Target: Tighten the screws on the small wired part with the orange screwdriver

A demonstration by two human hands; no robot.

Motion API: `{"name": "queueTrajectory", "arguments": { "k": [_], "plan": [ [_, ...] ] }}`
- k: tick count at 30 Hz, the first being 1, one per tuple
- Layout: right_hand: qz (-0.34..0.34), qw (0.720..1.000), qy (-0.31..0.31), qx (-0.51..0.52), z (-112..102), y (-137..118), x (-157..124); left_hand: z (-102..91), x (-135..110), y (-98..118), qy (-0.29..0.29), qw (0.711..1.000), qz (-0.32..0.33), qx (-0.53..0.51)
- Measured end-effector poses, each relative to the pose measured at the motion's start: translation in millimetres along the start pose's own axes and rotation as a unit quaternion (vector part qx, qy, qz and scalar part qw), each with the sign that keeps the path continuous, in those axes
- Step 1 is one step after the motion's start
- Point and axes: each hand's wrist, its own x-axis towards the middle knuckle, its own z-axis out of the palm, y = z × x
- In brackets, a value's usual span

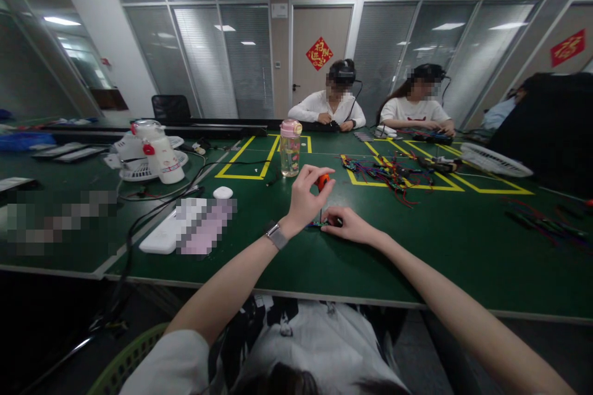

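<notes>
My left hand [306, 197], with a watch on the wrist, is closed round the orange handle of a small screwdriver [323, 182] held upright. Its thin shaft points down onto a small dark part [319, 223] lying on the green table [417, 247]. My right hand [348, 226] lies on the table just to the right, its fingers pressed on that small part and holding it in place. The part is too small to make out in detail.
A clear water bottle [290, 148] with a pink lid stands behind my hands. A tangle of coloured wires [389, 171] lies at the right, a white fan [151, 154] and a white case [162, 236] at the left. Two people sit across the table.
</notes>
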Motion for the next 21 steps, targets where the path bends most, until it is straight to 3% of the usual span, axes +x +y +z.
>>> {"name": "queueTrajectory", "arguments": {
  "k": [7, 15, 21],
  "plan": [
    [-0.002, 1.0, 0.008, -0.001, -0.1, -2.2, 0.0, -1.0, -1.6, -1.0, -0.035, 0.998, 0.005, -0.047],
    [-0.002, 1.0, 0.01, 0.004, -0.1, -3.7, 0.1, -0.6, -0.5, 0.3, 0.014, 1.0, 0.004, 0.008],
    [0.006, 1.0, 0.008, 0.004, 0.9, -1.6, 0.4, -0.5, -1.6, -2.2, -0.039, 0.998, -0.003, -0.049]
  ]
}}
